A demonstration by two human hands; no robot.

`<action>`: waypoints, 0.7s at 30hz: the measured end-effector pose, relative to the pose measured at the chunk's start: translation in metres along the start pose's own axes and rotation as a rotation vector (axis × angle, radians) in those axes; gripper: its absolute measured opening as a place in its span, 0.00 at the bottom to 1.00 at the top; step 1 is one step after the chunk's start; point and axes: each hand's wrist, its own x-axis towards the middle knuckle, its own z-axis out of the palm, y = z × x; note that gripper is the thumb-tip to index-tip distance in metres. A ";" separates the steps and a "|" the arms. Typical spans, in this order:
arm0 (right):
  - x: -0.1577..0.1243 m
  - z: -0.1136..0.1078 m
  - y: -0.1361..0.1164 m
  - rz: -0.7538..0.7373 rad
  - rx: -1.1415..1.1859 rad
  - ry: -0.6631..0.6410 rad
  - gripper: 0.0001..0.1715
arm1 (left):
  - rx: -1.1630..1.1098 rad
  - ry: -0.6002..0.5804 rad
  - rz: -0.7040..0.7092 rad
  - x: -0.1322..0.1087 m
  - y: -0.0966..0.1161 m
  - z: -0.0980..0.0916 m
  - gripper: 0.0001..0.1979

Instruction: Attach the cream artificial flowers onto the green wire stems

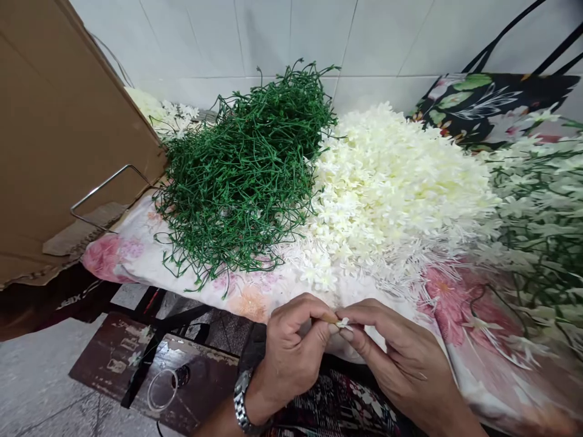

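Observation:
My left hand [298, 343], with a metal watch on its wrist, is closed in a pinch at the front edge of the cloth-covered table. Its fingertips meet those of my right hand [401, 358], also pinching. Between them shows a small white flower piece [342, 323], pinched by the right fingertips; what the left fingertips hold is too small to make out. Beyond the hands lies a big heap of loose white flowers [396, 176]. To its left is a tangled pile of green plastic stems [250, 158].
A cardboard box [68, 121] with a wire handle stands at the left. More white flowers on green stems [542, 212] lie at the right, before a black floral bag [496, 109]. A floral cloth [246, 300] covers the table. Below left is a brown bench [204, 376].

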 end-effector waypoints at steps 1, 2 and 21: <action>0.000 0.000 0.001 0.005 -0.008 0.009 0.06 | 0.030 -0.020 0.007 0.001 0.000 -0.002 0.07; -0.001 -0.001 0.001 0.010 -0.025 0.019 0.06 | 0.098 -0.036 0.034 0.003 -0.001 -0.005 0.07; -0.007 0.001 0.020 -0.100 -0.158 0.097 0.07 | 1.090 0.210 0.364 0.018 -0.027 -0.042 0.13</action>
